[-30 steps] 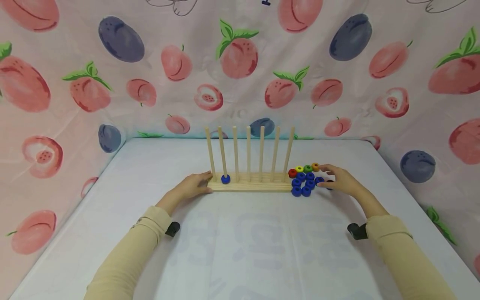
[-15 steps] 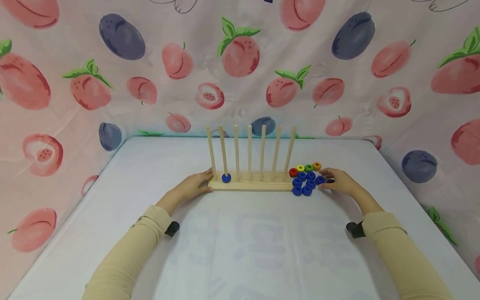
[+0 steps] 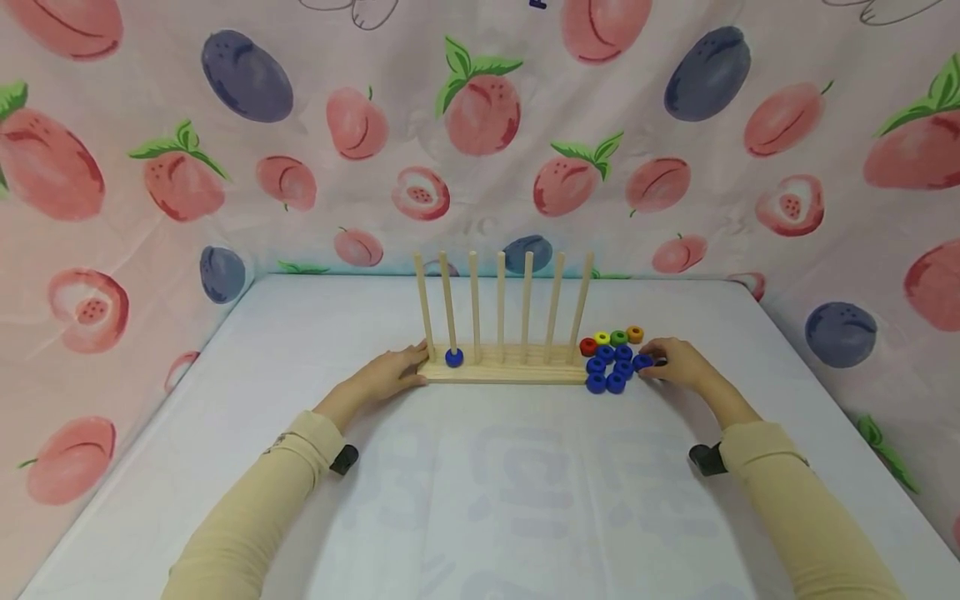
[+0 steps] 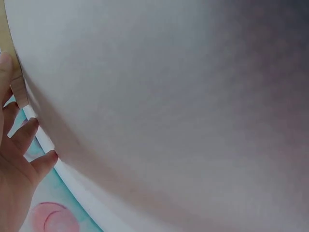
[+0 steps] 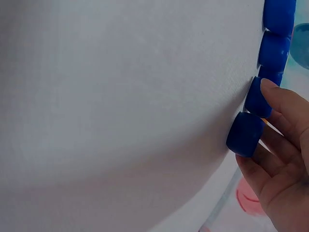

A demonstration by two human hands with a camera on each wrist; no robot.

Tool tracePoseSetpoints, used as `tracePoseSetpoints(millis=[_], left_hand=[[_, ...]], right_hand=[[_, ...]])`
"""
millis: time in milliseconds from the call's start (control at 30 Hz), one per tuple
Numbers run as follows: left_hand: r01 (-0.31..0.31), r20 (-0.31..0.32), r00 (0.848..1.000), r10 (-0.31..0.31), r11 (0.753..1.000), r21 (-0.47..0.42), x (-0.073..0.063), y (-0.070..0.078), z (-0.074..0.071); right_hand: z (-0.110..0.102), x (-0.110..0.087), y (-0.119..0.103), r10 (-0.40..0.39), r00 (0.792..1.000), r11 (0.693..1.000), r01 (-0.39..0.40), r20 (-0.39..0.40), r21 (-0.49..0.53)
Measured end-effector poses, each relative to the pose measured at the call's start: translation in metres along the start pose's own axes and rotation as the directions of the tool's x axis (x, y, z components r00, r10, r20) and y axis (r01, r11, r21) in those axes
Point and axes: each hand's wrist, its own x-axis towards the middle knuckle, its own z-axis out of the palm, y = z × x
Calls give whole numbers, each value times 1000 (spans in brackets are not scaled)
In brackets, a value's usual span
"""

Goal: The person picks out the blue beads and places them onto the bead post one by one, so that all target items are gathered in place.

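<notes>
My left hand [image 3: 387,372] grips the left end of a pale wooden base [image 3: 502,375], thumb at the front and fingers behind. Several upright pegs [image 3: 501,308] rise from it, and one blue bead [image 3: 453,358] sits low on the second peg from the left. At the rack's right end my right hand [image 3: 672,362] pinches another blue bead [image 5: 258,97] between thumb and fingers. In the right wrist view a further blue bead [image 5: 245,134] lies by the lower fingers. The left wrist view shows the left fingers [image 4: 26,135] at the base's end.
Beside the rack's right end lie several loose blue beads [image 3: 596,383]. Behind them sit a red bead [image 3: 588,347], a yellow bead [image 3: 602,338], a green bead [image 3: 618,338] and an orange bead [image 3: 635,334]. A fruit-print cloth [image 3: 480,192] hangs behind the white table [image 3: 480,500].
My right hand's index finger has come down from near the orange bead to the blue bead, and thumb and fingers have closed on it. The left hand stays on the base.
</notes>
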Motion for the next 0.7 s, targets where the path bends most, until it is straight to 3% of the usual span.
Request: tracePoseSetpoints(millis=[333, 700], left_hand=[[-6, -19, 1000, 6, 1000, 13, 0, -1, 1], [-9, 1, 1000, 9, 1000, 17, -1, 1, -2]], right_hand=[[0, 1, 2, -10, 1000, 1000, 9, -24, -12], [-5, -4, -4, -12, 998, 1000, 12, -64, -1]])
